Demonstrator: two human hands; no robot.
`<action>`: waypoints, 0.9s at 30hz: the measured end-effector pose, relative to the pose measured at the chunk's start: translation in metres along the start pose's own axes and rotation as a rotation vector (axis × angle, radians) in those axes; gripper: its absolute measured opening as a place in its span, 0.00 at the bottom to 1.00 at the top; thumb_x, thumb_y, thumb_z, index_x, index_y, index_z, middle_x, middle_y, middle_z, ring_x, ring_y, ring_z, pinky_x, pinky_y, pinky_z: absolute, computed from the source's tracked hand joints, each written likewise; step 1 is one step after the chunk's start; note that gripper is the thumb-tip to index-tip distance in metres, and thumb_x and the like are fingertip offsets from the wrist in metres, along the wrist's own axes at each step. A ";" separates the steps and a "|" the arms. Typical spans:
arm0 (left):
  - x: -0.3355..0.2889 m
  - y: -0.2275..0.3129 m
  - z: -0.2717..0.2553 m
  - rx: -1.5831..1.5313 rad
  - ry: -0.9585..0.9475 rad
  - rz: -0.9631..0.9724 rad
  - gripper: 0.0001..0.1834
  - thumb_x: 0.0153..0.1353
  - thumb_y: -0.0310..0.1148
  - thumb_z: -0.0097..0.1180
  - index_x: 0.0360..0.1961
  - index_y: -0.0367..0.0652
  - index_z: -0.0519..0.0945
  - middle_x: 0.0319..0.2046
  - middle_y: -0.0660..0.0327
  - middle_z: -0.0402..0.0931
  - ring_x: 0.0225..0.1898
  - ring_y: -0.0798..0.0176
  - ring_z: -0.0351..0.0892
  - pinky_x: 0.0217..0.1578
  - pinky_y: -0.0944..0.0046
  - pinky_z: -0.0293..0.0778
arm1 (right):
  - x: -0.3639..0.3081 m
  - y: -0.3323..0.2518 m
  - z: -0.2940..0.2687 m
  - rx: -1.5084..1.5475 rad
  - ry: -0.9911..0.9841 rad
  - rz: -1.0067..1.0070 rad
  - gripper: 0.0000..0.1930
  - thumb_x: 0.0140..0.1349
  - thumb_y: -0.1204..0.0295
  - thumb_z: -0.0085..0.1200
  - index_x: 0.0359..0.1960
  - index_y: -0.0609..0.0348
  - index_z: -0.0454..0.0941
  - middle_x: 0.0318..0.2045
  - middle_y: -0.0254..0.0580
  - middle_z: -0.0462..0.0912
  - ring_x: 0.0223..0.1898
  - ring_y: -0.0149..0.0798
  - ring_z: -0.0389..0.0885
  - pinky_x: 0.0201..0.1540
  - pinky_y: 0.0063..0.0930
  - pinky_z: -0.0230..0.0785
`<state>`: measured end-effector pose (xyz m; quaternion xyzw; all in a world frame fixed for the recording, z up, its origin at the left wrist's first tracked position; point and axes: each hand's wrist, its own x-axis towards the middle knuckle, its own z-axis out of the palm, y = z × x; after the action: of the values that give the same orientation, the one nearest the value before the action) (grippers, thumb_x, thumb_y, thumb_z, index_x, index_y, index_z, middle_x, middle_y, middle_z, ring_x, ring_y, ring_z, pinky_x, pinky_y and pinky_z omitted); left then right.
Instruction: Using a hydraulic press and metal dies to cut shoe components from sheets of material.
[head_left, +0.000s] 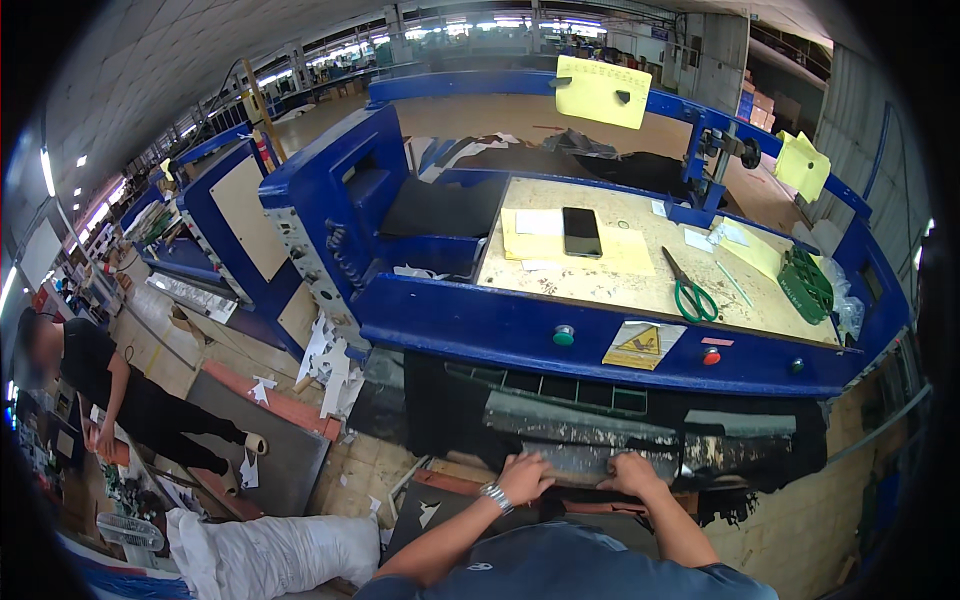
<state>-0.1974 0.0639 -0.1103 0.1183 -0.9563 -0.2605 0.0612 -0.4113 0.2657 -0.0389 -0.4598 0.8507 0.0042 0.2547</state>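
Observation:
Low in front of the blue press, both my hands are at the near edge of a worn, dark grey sheet with scuffed patches. My left hand, with a metal watch on its wrist, has its fingers curled over the left part of that edge. My right hand is closed on the same edge further right, its thumb on top. The fingers' undersides are hidden. Black material lies under and around the sheet. Another scuffed dark piece lies to the right of it.
Above stands the blue press, its pale tabletop bearing a phone, green-handled scissors and a green basket. Yellow paper hangs on the beam. A white sack lies lower left; another person stands beyond.

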 end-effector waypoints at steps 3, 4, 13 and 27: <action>-0.029 -0.030 -0.016 -0.679 -0.062 -0.126 0.18 0.70 0.44 0.66 0.52 0.43 0.88 0.45 0.55 0.87 0.48 0.58 0.89 0.50 0.56 0.82 | 0.022 -0.024 0.006 0.179 0.416 -0.197 0.19 0.59 0.58 0.73 0.45 0.57 0.87 0.48 0.48 0.85 0.49 0.57 0.84 0.52 0.50 0.77; -0.039 -0.035 -0.031 -0.690 0.066 -0.230 0.18 0.71 0.43 0.66 0.52 0.41 0.88 0.42 0.55 0.88 0.45 0.59 0.90 0.47 0.59 0.83 | 0.029 -0.037 0.002 0.130 0.536 -0.317 0.19 0.59 0.58 0.72 0.45 0.56 0.86 0.47 0.46 0.84 0.50 0.55 0.83 0.53 0.48 0.75; -0.099 -0.176 -0.064 -0.860 0.859 -0.758 0.13 0.77 0.36 0.60 0.53 0.39 0.84 0.39 0.64 0.86 0.35 0.71 0.83 0.35 0.68 0.79 | 0.078 -0.091 0.058 -0.278 0.359 -0.803 0.12 0.67 0.58 0.62 0.34 0.51 0.79 0.34 0.38 0.81 0.42 0.45 0.82 0.50 0.47 0.69; -0.079 -0.176 -0.063 -0.258 0.500 -0.672 0.15 0.63 0.36 0.71 0.47 0.40 0.87 0.40 0.50 0.84 0.40 0.46 0.87 0.43 0.52 0.83 | -0.038 -0.074 -0.010 0.099 0.226 -0.818 0.17 0.61 0.75 0.69 0.24 0.56 0.69 0.23 0.43 0.73 0.26 0.51 0.76 0.34 0.42 0.69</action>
<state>-0.0758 -0.0937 -0.1508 0.4735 -0.7802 -0.3466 0.2168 -0.3401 0.2504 0.0033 -0.7442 0.6200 -0.1883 0.1621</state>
